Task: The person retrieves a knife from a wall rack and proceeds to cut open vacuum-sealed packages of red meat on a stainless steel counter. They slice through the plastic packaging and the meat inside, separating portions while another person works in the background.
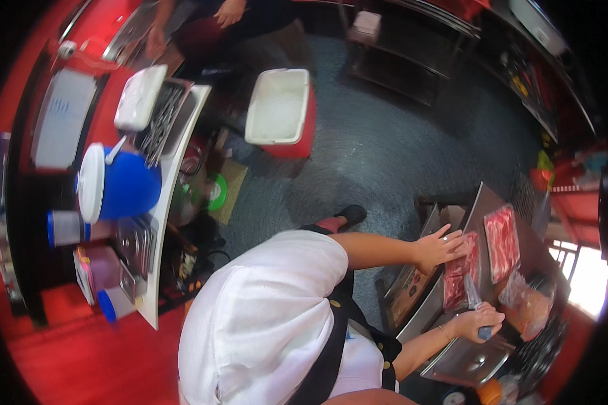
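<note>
My left hand (440, 248), a ring on one finger, lies spread and flat on the far end of a slab of raw marbled meat (455, 293). Gripped in my right hand (477, 323) is a knife (470, 291) with a blue handle, its blade over the near part of the slab. A line across the meat looks like a cut or a seam; I cannot tell which. Beyond it, on the steel worktop (479, 215), sits a second flat piece of marbled meat (501, 243). A clear plastic bag (527, 304) with pinkish contents is close to my right hand.
A lidded steel pan (466, 359) stands beside my right forearm. On the floor is a red cooler box (288, 149) with a white inside. A blue drinks cooler (131, 185) and metal utensils (164, 121) are on the left counter. Another person's hand (230, 11) shows at the top.
</note>
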`<state>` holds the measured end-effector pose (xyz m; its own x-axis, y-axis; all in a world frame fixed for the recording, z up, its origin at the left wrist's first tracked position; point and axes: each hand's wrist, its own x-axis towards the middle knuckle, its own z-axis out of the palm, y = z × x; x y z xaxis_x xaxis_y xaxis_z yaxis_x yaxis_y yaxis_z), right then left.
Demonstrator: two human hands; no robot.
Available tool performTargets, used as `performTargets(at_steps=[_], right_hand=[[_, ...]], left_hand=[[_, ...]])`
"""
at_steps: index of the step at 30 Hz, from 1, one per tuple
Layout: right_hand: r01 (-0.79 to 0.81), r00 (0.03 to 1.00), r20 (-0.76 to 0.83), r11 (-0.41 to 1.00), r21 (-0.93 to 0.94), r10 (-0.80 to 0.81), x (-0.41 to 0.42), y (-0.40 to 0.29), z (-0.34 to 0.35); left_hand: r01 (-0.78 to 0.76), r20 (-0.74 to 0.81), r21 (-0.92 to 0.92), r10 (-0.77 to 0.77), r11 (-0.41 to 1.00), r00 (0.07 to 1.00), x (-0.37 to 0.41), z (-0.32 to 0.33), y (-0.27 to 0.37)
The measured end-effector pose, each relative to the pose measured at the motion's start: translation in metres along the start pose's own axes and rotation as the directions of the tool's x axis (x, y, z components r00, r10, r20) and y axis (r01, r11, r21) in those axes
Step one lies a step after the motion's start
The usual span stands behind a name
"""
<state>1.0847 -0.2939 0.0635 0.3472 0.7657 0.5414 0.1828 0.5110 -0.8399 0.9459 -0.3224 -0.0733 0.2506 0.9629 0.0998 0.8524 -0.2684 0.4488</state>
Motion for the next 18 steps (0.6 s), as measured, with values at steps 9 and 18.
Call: performTargets(at_steps=[9, 18], right_hand=[[0.075, 0.975, 0.213, 0.997, -0.029, -0.067, -0.010, 0.008, -0.013], [-0.007, 0.971, 0.241, 1.000, -0.007, 0.008, -0.013, -0.005, -0.015]], left_hand=[[0.204, -0.052, 0.061, -0.201, 0.977, 0.978, -0.073, -0.026, -0.013], [0.349, -0.166, 0.098, -0.330, 0.932, 0.929, -0.100, -0.052, -0.020]])
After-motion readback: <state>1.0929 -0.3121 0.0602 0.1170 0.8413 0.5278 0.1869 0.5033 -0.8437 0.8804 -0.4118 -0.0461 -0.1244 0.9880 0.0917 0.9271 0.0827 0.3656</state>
